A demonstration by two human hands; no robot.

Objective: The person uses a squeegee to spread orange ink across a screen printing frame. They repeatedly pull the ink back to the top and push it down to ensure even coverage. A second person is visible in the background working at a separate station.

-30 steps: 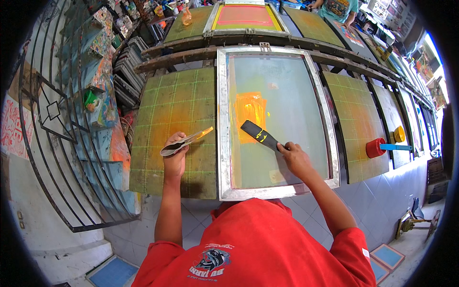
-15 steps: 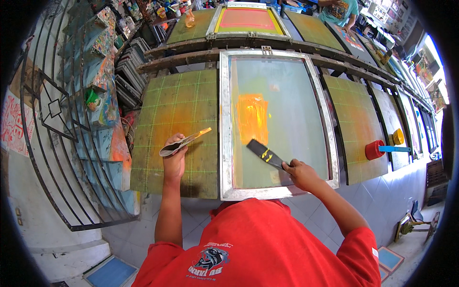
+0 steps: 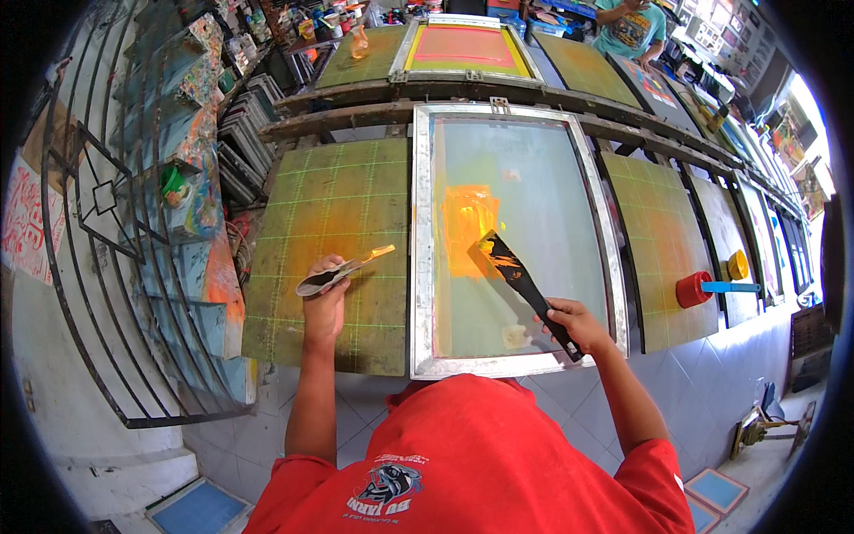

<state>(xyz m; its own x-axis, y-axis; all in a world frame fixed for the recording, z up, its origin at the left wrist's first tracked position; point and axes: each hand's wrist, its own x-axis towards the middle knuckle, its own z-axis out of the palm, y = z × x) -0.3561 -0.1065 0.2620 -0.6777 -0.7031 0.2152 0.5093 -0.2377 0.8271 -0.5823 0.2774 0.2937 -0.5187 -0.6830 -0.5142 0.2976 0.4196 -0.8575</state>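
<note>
The right hand (image 3: 578,325) is closing its fingers around the lower end of a black scraper (image 3: 525,283), whose broad blade is lying tilted on the mesh of the aluminium-framed screen (image 3: 421,240), its orange-smeared tip touching the lower right edge of the orange ink patch (image 3: 467,222); the handle is running back toward the near right corner of the frame, so the grip is sitting well clear of the wet end. The scraper is looking stiff and light, a flat bar best taken by the bare handle, since the blade is likely slick with ink; the mesh beneath is probably taut yet easy to tear, so a sharp corner digging in could mark it. The left hand (image 3: 325,298) is pinching a thin metal spatula (image 3: 342,269) at its rounded grip, fingers wrapped shut, its orange-tipped blade pointing toward the screen's left rail, hovering over the green gridded surface (image 3: 302,222) just beside the frame; it too is appearing light, rigid and messy at the tip.
</note>
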